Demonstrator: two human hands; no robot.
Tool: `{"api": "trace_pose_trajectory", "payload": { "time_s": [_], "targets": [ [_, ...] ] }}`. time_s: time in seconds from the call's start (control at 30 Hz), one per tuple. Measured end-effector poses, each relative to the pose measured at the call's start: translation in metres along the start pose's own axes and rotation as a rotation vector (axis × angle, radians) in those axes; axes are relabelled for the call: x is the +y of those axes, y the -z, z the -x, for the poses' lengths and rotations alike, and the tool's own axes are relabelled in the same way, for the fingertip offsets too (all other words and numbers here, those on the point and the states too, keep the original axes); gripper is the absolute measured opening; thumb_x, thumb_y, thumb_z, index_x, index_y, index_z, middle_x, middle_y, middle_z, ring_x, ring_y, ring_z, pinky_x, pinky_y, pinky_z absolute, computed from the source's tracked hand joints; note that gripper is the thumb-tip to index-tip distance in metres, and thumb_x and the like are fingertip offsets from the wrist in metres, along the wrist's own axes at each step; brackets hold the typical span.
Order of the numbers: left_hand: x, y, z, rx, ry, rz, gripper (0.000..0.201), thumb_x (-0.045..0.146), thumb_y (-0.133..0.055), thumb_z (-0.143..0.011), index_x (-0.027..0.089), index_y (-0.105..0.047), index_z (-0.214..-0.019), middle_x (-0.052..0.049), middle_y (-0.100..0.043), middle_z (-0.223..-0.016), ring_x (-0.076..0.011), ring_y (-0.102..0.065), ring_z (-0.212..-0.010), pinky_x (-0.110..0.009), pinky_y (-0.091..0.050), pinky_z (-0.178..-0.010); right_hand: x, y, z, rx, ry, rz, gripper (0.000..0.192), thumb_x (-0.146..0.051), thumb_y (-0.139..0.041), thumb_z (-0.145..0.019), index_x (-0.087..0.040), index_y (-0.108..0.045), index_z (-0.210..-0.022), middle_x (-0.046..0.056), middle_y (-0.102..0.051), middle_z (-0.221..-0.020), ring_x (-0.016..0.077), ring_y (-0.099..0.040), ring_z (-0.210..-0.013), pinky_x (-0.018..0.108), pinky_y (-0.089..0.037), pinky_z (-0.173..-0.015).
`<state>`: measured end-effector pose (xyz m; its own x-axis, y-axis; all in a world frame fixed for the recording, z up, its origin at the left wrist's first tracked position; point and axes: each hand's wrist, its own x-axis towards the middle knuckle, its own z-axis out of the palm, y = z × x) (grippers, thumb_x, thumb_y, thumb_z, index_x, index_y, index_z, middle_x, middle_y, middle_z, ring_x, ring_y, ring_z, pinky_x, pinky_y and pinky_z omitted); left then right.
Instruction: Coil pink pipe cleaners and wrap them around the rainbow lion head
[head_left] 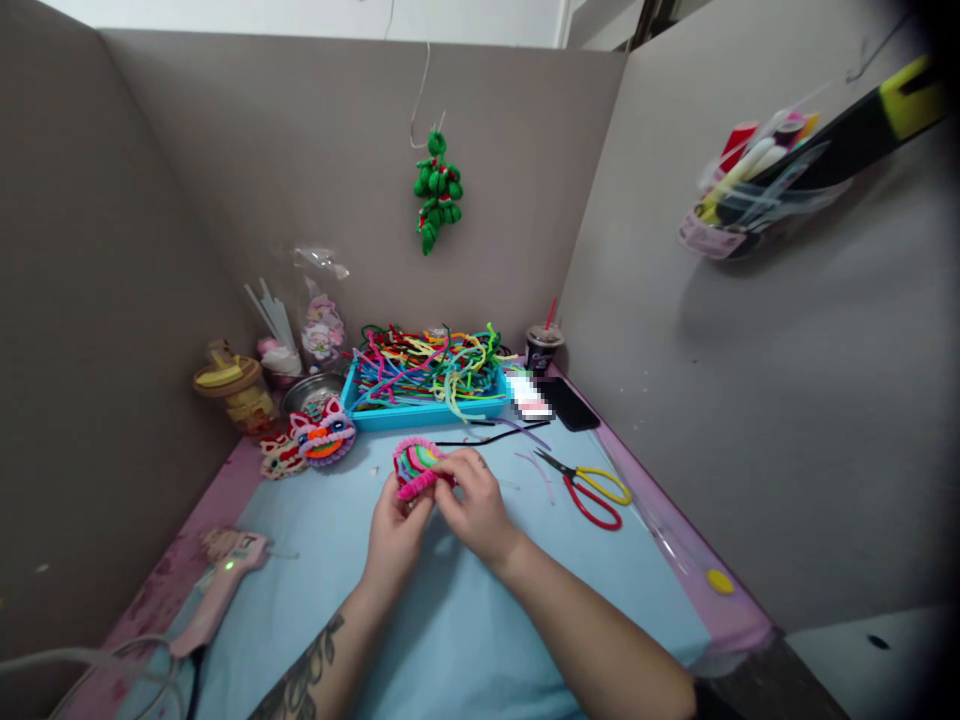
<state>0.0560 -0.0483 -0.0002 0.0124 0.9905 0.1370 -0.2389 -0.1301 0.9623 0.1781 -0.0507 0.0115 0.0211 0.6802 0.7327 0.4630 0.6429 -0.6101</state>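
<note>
1. The blue mat (450,620) lies bare in front of and on both sides of the left hand (397,530) and right hand (476,510): open room there.
2. To the right, the scissors (589,487) lie near the right hand, with loose pipe-cleaner pieces (517,432) just behind.
3. Behind the hands, the blue tray of pipe cleaners (424,385) blocks the way to the back wall, flanked by a phone (570,403) and cup (543,347).
4. Back left, lion-head crafts (311,440) and jars (232,395) crowd the corner.
5. Near left, the pink glue gun (221,585) and its cord (90,665) occupy the edge.
6. Partition walls (750,400) close in three sides.
</note>
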Motion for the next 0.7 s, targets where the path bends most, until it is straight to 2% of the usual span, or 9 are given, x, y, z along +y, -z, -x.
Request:
{"api": "trace_pose_trajectory", "payload": {
  "time_s": [0.1,0.3,0.43,0.57,0.7],
  "targets": [
    [0.0010,0.0001,0.0014,-0.006,-0.040,-0.083,0.038,0.028,-0.068,-0.073,0.016,-0.057,-0.107,-0.007,-0.069,-0.100,-0.0205,-0.065,-0.091,-0.031,-0.051,-0.082,0.0006,-0.0007,0.0008,-0.018,-0.032,-0.027,0.021,-0.009,-0.049,-0.080,-0.021,-0.061,-0.093,0.007,-0.059,-0.089,0.0194,-0.056,-0.088,0.035,-0.050,-0.079],
    [0.0009,0.0026,0.0058,-0.031,-0.127,-0.345,0.014,0.027,-0.058,-0.079,0.016,-0.056,-0.088,0.000,-0.062,-0.072,-0.0154,-0.061,-0.067,-0.025,-0.050,-0.063,0.0008,-0.0038,0.0027,0.008,-0.110,-0.068,0.021,-0.006,-0.046,-0.075,-0.020,-0.059,-0.085,0.005,-0.057,-0.084,0.0178,-0.056,-0.082,0.030,-0.049,-0.071],
    [0.0027,0.0036,0.0049,-0.064,-0.156,-0.424,0.011,0.023,-0.054,-0.080,0.017,-0.056,-0.089,0.001,-0.060,-0.074,-0.0149,-0.061,-0.071,-0.025,-0.050,-0.066,-0.0024,-0.0049,0.0006,0.021,-0.210,-0.116,0.018,-0.006,-0.048,-0.072,-0.019,-0.059,-0.079,0.002,-0.056,-0.078,0.0148,-0.055,-0.072,0.025,-0.048,-0.063],
    [0.0004,0.0051,0.0004,-0.046,-0.189,-0.377,0.017,0.024,-0.059,-0.076,0.016,-0.056,-0.092,-0.002,-0.060,-0.083,-0.0168,-0.061,-0.080,-0.027,-0.052,-0.072,-0.0040,-0.0061,-0.0010,0.000,-0.346,-0.183,0.015,-0.008,-0.051,-0.069,-0.018,-0.061,-0.074,0.002,-0.060,-0.075,0.0144,-0.058,-0.070,0.024,-0.048,-0.062],
    [-0.0022,0.0089,-0.0027,-0.016,-0.235,-0.402,0.014,0.024,-0.062,-0.073,0.017,-0.055,-0.082,0.000,-0.056,-0.077,-0.0144,-0.058,-0.072,-0.025,-0.050,-0.066,-0.0034,-0.0078,-0.0003,-0.028,-0.492,-0.255,0.011,-0.013,-0.054,-0.070,-0.017,-0.064,-0.071,0.001,-0.065,-0.070,0.0151,-0.061,-0.067,0.026,-0.050,-0.065]
  ]
}}
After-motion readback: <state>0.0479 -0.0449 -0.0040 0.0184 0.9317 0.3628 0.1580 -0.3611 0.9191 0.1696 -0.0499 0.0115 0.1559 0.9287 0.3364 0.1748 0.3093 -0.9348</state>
